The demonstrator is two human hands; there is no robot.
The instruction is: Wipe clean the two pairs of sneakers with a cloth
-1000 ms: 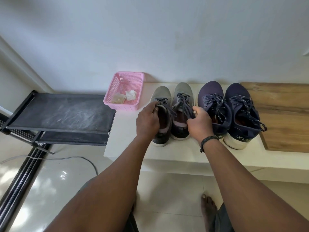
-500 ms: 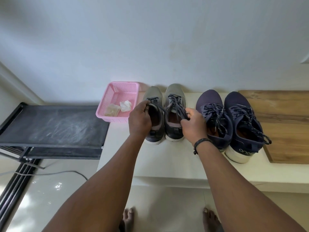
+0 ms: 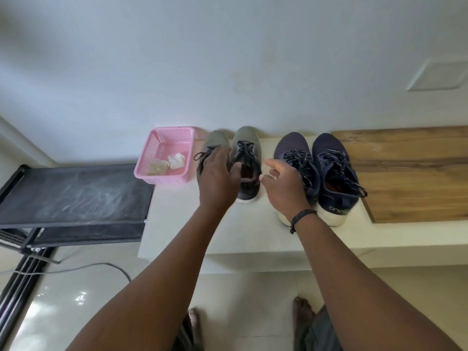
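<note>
Both sneaker pairs [image 3: 273, 163] stand lengthwise, toes toward the wall [image 3: 228, 59].

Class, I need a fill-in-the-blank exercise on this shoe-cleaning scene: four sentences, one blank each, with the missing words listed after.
1. The cloths lie inside the ____ basket.
2. Beside the basket stands the grey pair; the pair next to the wooden board is ____.
3. The black band sits on the ____ wrist.
4. The left hand is over a shoe of the ____ pair.

Missing words: pink; navy; right; grey
</note>
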